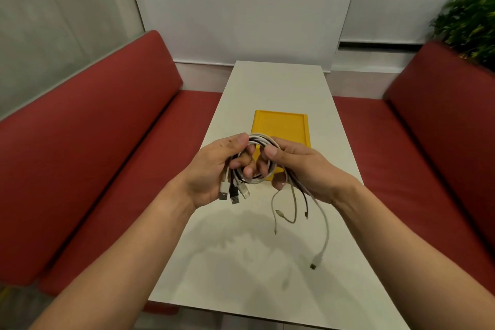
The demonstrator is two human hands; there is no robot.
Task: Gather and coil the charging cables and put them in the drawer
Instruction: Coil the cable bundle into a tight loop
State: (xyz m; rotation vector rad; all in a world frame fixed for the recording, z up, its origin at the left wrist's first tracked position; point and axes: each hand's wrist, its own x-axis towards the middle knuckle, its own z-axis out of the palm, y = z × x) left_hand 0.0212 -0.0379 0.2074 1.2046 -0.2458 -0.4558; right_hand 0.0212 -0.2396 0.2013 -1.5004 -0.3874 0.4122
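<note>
A bundle of white and black charging cables (257, 142) is looped between both hands, held above the white table (278, 83). My left hand (217, 169) grips the left side of the coil, with three USB plugs sticking out below its fingers. My right hand (297, 166) pinches the right side of the coil, and several loose cable ends (294, 203) dangle beneath it toward the tabletop. A yellow tray-like drawer (281, 126) lies flat on the table just behind the hands; they hide its near part.
Red padded benches (101, 142) run along both sides of the narrow table. A white wall stands at the far end. A green plant (471, 21) sits behind the right bench.
</note>
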